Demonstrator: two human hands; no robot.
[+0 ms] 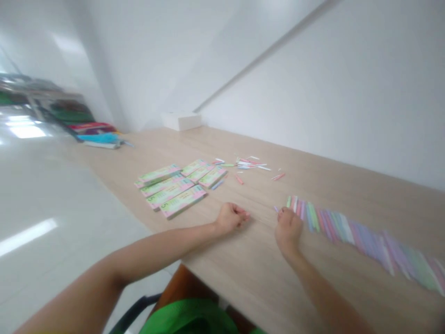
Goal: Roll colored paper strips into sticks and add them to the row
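Observation:
My left hand [231, 217] hovers low over the table, fingers pinched together. Something small and pinkish shows at its fingertips, too blurred to name. My right hand [289, 227] is closed at the left end of a long row of pastel chalk sticks [342, 227]. A purple chalk stick [276, 209] pokes out beside its thumb and fingers. The row, in pink, green, white and purple, lies side by side and runs off toward the lower right. Beyond my hands is a loose scatter of chalk pieces [248, 163], some white, some coloured.
Several flat green-and-pink boxes [182, 202] lie on the wooden table [243, 269], left of my left hand. A white box [182, 121] stands at the back against the wall. Blue and red items [99, 138] sit at the far left corner, beside the tiled floor.

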